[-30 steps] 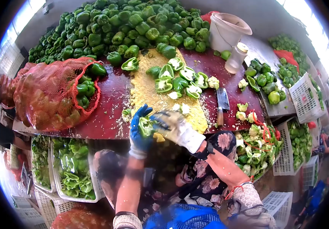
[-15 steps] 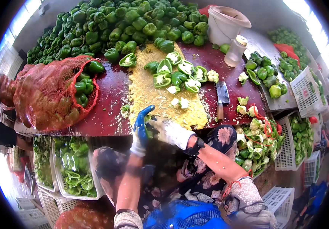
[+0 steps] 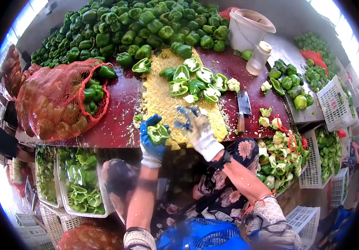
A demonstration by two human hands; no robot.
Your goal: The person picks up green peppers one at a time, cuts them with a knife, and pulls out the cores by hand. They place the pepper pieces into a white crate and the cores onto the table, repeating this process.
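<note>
My left hand [image 3: 149, 143], in a blue and white glove, holds a green bell pepper half [image 3: 158, 134] with its cut, hollow side facing up. To its right, my gloved right hand [image 3: 201, 132] has its fingers spread over the near part of the yellow cutting board [image 3: 154, 98], with no object visible in it. Several cut pepper halves [image 3: 204, 75] lie farther back on the board, beside a whole-looking pepper. A pale seed core [image 3: 190, 98] rests just below them. The knife [image 3: 243, 103] lies on the red table, right of the board.
A heap of green peppers [image 3: 138, 25] covers the back. On the left lies a red mesh sack [image 3: 58, 100] of peppers. A white bucket [image 3: 246, 31] and a clear jar [image 3: 258, 60] stand back right. Crates [image 3: 81, 214] of cut peppers sit below left; cores [image 3: 279, 158] pile up below right.
My hands have come apart. The right moved up and opened its fingers; the left turned, so the pepper half's cut side now shows.
</note>
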